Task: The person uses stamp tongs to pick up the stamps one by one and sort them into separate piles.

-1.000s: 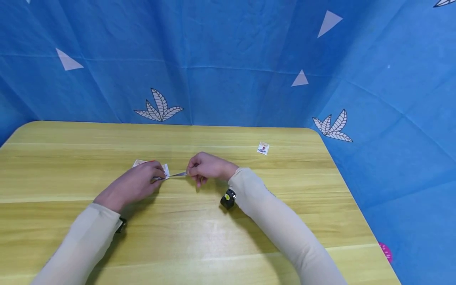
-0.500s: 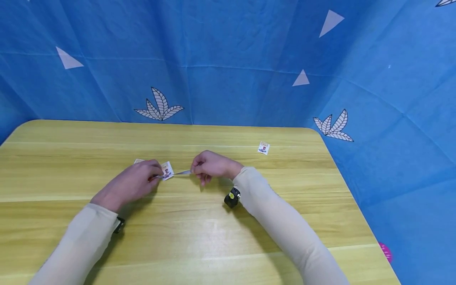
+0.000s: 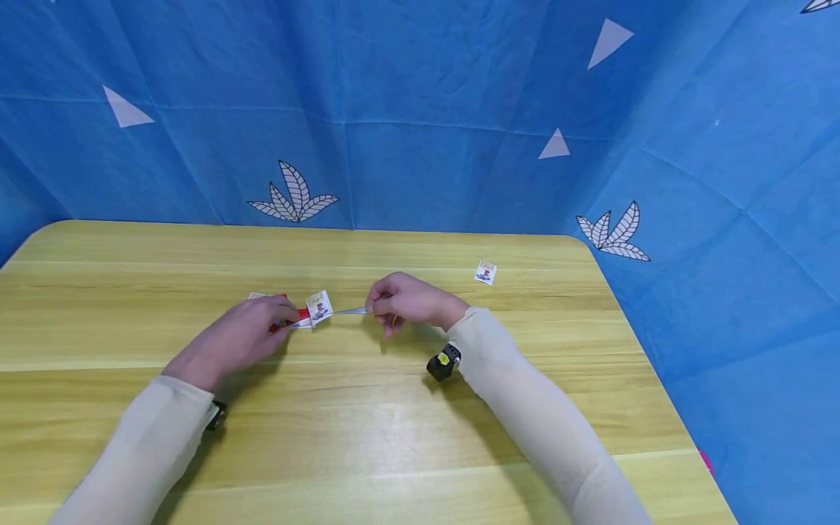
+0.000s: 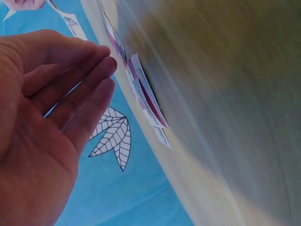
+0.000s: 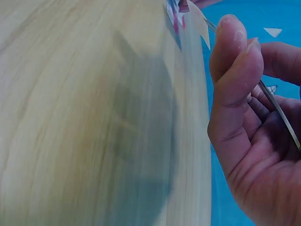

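Observation:
Thin metal tweezers point(image 3: 351, 311) are pinched between the thumb and fingers of my right hand point(image 3: 410, 300). At their tip hangs a small white-bordered, stamp-like printed paper point(image 3: 319, 307), raised and tilted; the right wrist view shows the tweezers' shaft point(image 5: 280, 115) running back across the palm. My left hand point(image 3: 246, 335) is over a few overlapping printed papers point(image 4: 146, 94), one of them with a red piece point(image 3: 303, 315). Its fingers are gently bent, their tips at the papers' edge; the left wrist view does not settle whether they touch. The hand covers part of the pile.
Another small printed paper point(image 3: 485, 273) lies flat toward the back right of the wooden table point(image 3: 367, 437). A blue patterned cloth point(image 3: 420, 87) hangs behind the table's far edge and down its right side. Both wrists wear small black cameras point(image 3: 443, 363).
My right hand has moved right and slightly away, drawing the paper at the tweezers' tip out from beside the left fingers. A red piece beneath is now visible. The left hand has barely moved.

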Demonstrator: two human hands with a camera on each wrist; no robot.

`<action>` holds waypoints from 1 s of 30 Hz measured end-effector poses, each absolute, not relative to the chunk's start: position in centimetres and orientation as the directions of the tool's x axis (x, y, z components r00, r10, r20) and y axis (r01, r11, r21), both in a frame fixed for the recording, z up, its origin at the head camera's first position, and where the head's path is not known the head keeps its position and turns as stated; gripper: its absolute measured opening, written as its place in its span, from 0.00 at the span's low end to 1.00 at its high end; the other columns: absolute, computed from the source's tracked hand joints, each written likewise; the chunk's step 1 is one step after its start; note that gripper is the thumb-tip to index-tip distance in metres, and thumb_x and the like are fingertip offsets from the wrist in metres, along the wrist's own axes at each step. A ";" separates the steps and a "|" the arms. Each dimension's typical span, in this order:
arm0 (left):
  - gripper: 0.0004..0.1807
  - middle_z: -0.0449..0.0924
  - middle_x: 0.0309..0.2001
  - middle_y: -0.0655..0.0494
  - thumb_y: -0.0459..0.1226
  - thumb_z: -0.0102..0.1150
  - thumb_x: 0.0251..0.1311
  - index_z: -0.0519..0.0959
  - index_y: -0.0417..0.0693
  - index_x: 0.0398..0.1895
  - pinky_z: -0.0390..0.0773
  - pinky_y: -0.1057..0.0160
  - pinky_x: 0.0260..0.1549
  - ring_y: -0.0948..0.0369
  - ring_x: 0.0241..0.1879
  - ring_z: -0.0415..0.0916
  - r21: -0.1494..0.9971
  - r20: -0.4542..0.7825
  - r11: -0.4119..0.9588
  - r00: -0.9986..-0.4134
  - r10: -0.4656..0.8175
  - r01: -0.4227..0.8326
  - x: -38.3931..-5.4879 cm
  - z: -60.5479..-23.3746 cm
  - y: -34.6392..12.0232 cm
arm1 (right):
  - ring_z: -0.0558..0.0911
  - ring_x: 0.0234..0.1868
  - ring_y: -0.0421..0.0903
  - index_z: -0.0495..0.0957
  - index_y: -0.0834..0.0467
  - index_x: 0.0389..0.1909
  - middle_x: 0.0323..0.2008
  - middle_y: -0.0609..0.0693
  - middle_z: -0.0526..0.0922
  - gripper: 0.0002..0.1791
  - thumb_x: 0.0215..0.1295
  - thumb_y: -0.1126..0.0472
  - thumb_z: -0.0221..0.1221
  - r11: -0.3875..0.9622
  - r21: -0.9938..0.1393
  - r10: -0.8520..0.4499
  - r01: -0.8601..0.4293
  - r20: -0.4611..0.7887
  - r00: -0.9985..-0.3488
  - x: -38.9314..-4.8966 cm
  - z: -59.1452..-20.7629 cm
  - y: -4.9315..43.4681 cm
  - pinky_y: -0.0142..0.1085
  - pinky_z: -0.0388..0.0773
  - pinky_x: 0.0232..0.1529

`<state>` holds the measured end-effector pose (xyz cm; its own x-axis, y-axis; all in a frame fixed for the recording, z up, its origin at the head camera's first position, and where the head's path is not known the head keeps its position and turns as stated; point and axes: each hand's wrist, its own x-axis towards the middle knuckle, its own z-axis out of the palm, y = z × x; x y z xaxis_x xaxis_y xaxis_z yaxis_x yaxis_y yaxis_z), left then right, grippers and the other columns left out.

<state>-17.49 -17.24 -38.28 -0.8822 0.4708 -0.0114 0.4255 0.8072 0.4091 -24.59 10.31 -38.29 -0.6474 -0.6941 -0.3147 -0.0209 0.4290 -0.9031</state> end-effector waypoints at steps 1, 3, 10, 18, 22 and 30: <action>0.11 0.80 0.49 0.44 0.29 0.63 0.60 0.85 0.37 0.45 0.75 0.44 0.49 0.46 0.46 0.75 0.410 -0.008 0.804 -0.880 0.475 0.430 -17.5 -38.3 -17.2 | 0.80 0.22 0.47 0.75 0.74 0.44 0.24 0.54 0.75 0.11 0.70 0.69 0.49 0.426 -0.904 -0.694 -0.022 -0.311 -0.649 -24.6 -38.2 10.5 0.37 0.79 0.27; 0.12 0.80 0.48 0.44 0.29 0.63 0.60 0.84 0.37 0.47 0.75 0.44 0.49 0.47 0.45 0.75 0.409 -0.002 0.799 -0.875 0.485 0.442 -17.5 -38.4 -17.1 | 0.81 0.22 0.48 0.75 0.74 0.44 0.24 0.55 0.75 0.11 0.71 0.69 0.49 0.427 -0.904 -0.689 -0.025 -0.307 -0.656 -24.5 -38.0 11.1 0.38 0.79 0.28; 0.11 0.81 0.46 0.45 0.28 0.63 0.59 0.86 0.38 0.44 0.77 0.45 0.49 0.47 0.45 0.78 0.401 0.018 0.773 -0.848 0.529 0.491 -17.5 -38.5 -17.2 | 0.81 0.22 0.49 0.75 0.74 0.44 0.24 0.55 0.76 0.12 0.71 0.68 0.49 0.443 -0.896 -0.669 -0.033 -0.306 -0.677 -24.3 -37.4 13.4 0.44 0.80 0.30; 0.08 0.82 0.44 0.46 0.25 0.60 0.58 0.87 0.41 0.36 0.78 0.46 0.48 0.47 0.45 0.79 0.401 0.027 0.764 -0.840 0.541 0.505 -17.5 -38.6 -17.2 | 0.81 0.22 0.50 0.74 0.75 0.45 0.24 0.55 0.75 0.13 0.70 0.67 0.49 0.432 -0.901 -0.655 -0.034 -0.287 -0.699 -23.7 -36.5 15.6 0.48 0.82 0.32; 0.08 0.82 0.45 0.45 0.26 0.60 0.59 0.87 0.39 0.37 0.77 0.46 0.49 0.47 0.46 0.79 0.400 0.026 0.768 -0.844 0.536 0.500 -17.5 -38.7 -17.1 | 0.80 0.22 0.50 0.74 0.73 0.44 0.24 0.56 0.76 0.12 0.70 0.67 0.49 0.418 -0.908 -0.636 -0.026 -0.272 -0.722 -23.2 -35.9 16.9 0.43 0.81 0.29; 0.07 0.82 0.45 0.45 0.27 0.61 0.59 0.86 0.40 0.36 0.77 0.45 0.49 0.47 0.45 0.79 0.385 0.014 0.782 -0.851 0.525 0.489 -17.6 -38.7 -17.0 | 0.80 0.22 0.50 0.75 0.69 0.41 0.23 0.57 0.77 0.08 0.71 0.66 0.52 0.399 -0.917 -0.617 -0.018 -0.254 -0.745 -22.6 -35.6 19.4 0.41 0.80 0.27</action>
